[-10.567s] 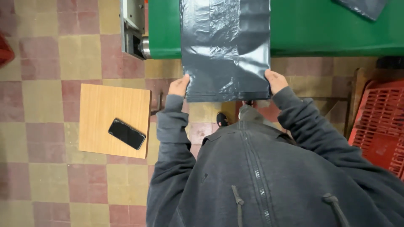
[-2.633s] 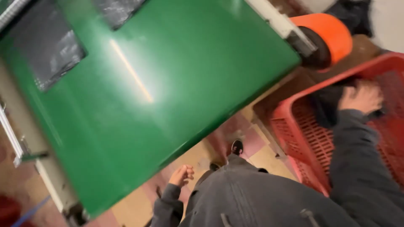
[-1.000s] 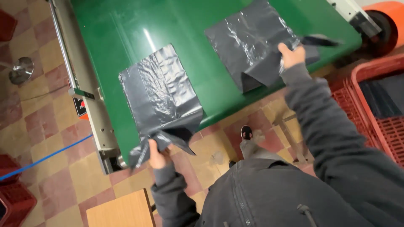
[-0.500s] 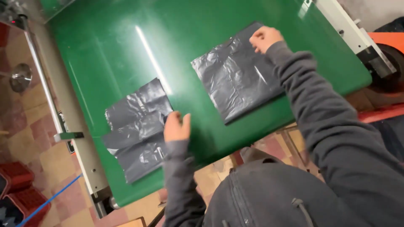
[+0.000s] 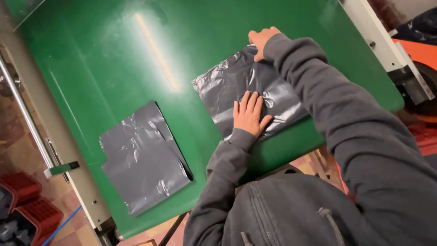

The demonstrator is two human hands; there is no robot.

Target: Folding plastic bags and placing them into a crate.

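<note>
Two grey plastic bags lie flat on a green conveyor belt (image 5: 114, 59). My left hand (image 5: 249, 114) presses palm down, fingers spread, on the middle of the right grey bag (image 5: 227, 86). At that bag's far corner my right hand (image 5: 261, 40) rests with fingers curled on the edge. The left grey bag (image 5: 141, 159) lies by itself near the belt's near edge, its right side folded over, with no hand on it.
A metal frame rail (image 5: 32, 123) runs along the belt's left side. Red plastic crates (image 5: 25, 205) stand on the tiled floor at the lower left. An orange roller part (image 5: 421, 52) sits at the belt's right end.
My left hand has left the left bag and moved onto the middle of the right bag. My right hand stays at the right bag's far corner. The view has closed in.
</note>
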